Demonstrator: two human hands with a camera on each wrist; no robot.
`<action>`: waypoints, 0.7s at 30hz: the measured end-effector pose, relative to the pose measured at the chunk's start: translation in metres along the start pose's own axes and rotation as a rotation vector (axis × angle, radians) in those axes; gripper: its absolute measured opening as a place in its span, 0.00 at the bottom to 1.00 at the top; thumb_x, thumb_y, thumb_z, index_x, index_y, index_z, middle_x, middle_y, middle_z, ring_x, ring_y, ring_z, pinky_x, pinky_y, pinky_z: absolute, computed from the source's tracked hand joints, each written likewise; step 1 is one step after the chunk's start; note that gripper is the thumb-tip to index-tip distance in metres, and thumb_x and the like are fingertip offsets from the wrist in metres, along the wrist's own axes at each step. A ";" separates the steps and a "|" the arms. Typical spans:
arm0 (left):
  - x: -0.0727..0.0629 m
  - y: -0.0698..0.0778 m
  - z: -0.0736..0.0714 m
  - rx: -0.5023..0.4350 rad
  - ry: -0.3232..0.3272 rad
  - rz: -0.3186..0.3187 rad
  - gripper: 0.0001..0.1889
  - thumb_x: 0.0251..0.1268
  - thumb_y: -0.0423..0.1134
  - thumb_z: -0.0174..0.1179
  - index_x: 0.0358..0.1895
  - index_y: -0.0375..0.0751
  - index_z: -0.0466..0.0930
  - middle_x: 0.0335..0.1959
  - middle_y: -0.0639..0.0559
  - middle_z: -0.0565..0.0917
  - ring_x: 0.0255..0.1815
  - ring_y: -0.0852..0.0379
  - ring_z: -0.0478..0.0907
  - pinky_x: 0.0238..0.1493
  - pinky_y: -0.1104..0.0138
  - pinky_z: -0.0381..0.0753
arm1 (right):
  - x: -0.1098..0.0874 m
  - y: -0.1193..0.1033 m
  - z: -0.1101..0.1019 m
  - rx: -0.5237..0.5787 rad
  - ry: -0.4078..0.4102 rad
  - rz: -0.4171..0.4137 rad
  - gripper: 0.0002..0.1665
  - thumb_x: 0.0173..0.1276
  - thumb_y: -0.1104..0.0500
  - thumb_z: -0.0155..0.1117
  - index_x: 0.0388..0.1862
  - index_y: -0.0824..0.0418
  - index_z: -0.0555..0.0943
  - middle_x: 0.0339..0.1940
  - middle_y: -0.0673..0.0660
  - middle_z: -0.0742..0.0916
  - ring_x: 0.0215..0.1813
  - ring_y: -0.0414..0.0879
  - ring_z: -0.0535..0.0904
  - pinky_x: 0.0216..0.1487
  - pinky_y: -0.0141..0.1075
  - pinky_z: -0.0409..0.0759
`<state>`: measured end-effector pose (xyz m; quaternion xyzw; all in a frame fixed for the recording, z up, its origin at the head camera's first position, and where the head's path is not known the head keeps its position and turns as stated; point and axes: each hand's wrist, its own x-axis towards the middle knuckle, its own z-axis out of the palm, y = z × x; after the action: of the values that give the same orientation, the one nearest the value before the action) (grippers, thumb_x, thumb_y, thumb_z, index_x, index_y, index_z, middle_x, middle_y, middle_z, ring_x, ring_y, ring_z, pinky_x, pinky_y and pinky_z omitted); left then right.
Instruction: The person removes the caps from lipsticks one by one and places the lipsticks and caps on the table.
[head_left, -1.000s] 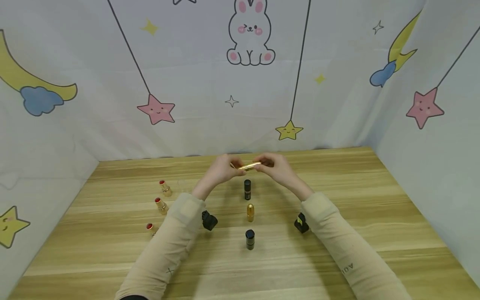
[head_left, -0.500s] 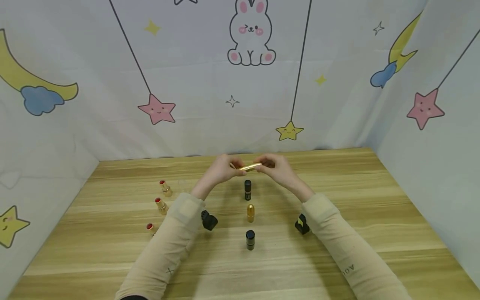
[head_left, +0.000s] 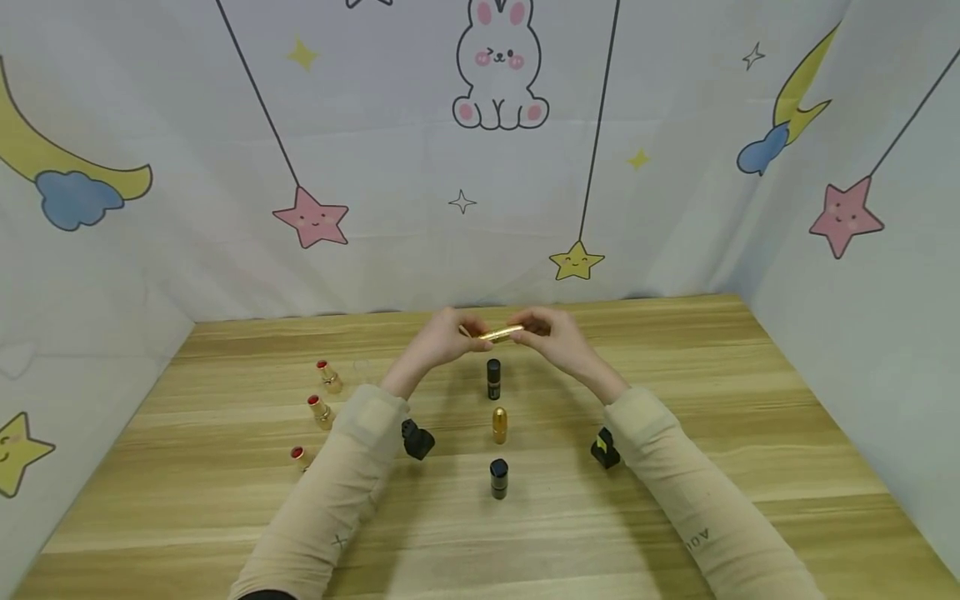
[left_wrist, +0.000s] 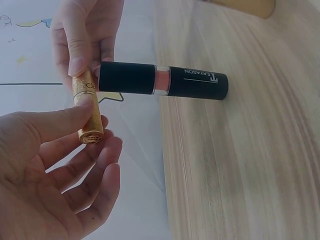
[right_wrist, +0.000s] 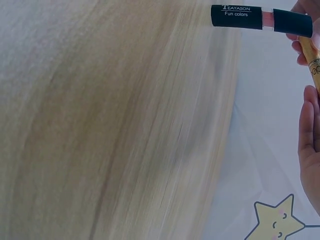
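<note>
Just beyond the upright black tube [head_left: 493, 379], left hand [head_left: 450, 335] and right hand [head_left: 553, 335], both half-curled, pinch opposite ends of gold tube [head_left: 501, 333]; light, in-line grips seem best.

Your head view is softly lit, faint shadows crossing the table [head_left: 570, 542]; your wrist views look dimmer, hazier.

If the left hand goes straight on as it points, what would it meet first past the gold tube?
Most likely the right hand, holding the other end of the gold tube; exact depth is unclear.
</note>
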<state>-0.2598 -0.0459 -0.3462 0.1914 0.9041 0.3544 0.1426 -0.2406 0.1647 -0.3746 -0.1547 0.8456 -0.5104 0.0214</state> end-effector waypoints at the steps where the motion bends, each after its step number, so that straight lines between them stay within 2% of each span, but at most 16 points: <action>1: 0.000 0.000 0.000 0.001 -0.002 0.001 0.15 0.61 0.43 0.66 0.48 0.40 0.84 0.44 0.45 0.85 0.41 0.51 0.81 0.38 0.65 0.80 | 0.000 0.000 0.000 0.006 -0.001 -0.002 0.15 0.67 0.59 0.63 0.51 0.64 0.81 0.42 0.62 0.86 0.43 0.60 0.81 0.44 0.44 0.81; 2: -0.001 0.000 0.000 0.001 -0.003 0.001 0.15 0.61 0.43 0.65 0.48 0.40 0.84 0.44 0.45 0.85 0.42 0.50 0.81 0.39 0.64 0.80 | 0.000 0.000 0.000 0.014 -0.001 -0.006 0.15 0.67 0.59 0.63 0.50 0.64 0.81 0.42 0.62 0.86 0.43 0.60 0.81 0.45 0.47 0.81; 5: -0.002 0.001 -0.001 0.003 -0.004 0.005 0.15 0.62 0.43 0.65 0.49 0.39 0.83 0.45 0.44 0.85 0.43 0.49 0.82 0.40 0.63 0.81 | -0.002 -0.004 -0.001 0.027 0.000 -0.007 0.16 0.67 0.60 0.63 0.51 0.66 0.81 0.43 0.64 0.85 0.40 0.53 0.81 0.47 0.51 0.80; 7: -0.002 0.000 -0.001 0.004 -0.003 0.011 0.15 0.62 0.42 0.64 0.48 0.38 0.84 0.45 0.44 0.85 0.43 0.49 0.82 0.41 0.62 0.81 | -0.007 -0.014 -0.003 0.028 0.003 0.000 0.16 0.67 0.62 0.62 0.52 0.68 0.80 0.44 0.66 0.85 0.39 0.46 0.80 0.47 0.47 0.81; 9: -0.002 -0.002 -0.001 0.001 -0.001 0.016 0.14 0.63 0.42 0.64 0.47 0.38 0.84 0.45 0.43 0.85 0.43 0.49 0.82 0.41 0.61 0.81 | -0.012 -0.024 -0.005 0.020 0.009 0.005 0.17 0.68 0.63 0.62 0.53 0.70 0.79 0.45 0.67 0.85 0.39 0.44 0.80 0.46 0.44 0.81; 11: -0.001 -0.004 -0.001 0.000 0.001 0.019 0.13 0.63 0.41 0.64 0.47 0.38 0.84 0.44 0.43 0.86 0.43 0.49 0.82 0.41 0.61 0.81 | -0.016 -0.033 -0.008 0.016 0.013 0.011 0.17 0.68 0.65 0.61 0.53 0.72 0.78 0.46 0.69 0.84 0.40 0.50 0.81 0.46 0.43 0.81; 14: -0.002 -0.006 -0.002 0.003 0.004 0.018 0.14 0.63 0.42 0.64 0.47 0.38 0.84 0.44 0.43 0.86 0.43 0.49 0.82 0.41 0.61 0.81 | -0.017 -0.032 -0.008 0.011 0.017 0.007 0.18 0.68 0.65 0.60 0.54 0.72 0.78 0.46 0.69 0.84 0.44 0.60 0.81 0.46 0.43 0.81; 16: -0.003 -0.006 -0.002 0.007 0.004 0.016 0.14 0.63 0.42 0.64 0.47 0.38 0.84 0.44 0.43 0.86 0.43 0.49 0.82 0.41 0.62 0.81 | -0.018 -0.033 -0.009 0.016 0.016 0.011 0.18 0.68 0.65 0.61 0.54 0.72 0.78 0.46 0.70 0.84 0.47 0.64 0.81 0.46 0.41 0.81; 21: -0.004 -0.007 -0.003 0.003 0.004 0.009 0.14 0.63 0.42 0.64 0.47 0.38 0.84 0.44 0.43 0.86 0.43 0.49 0.81 0.42 0.61 0.81 | -0.018 -0.034 -0.010 0.008 0.030 0.016 0.17 0.67 0.65 0.61 0.53 0.72 0.79 0.46 0.69 0.84 0.44 0.60 0.81 0.42 0.30 0.78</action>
<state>-0.2592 -0.0538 -0.3487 0.1948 0.9040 0.3541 0.1392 -0.2171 0.1639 -0.3425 -0.1400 0.8449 -0.5160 0.0134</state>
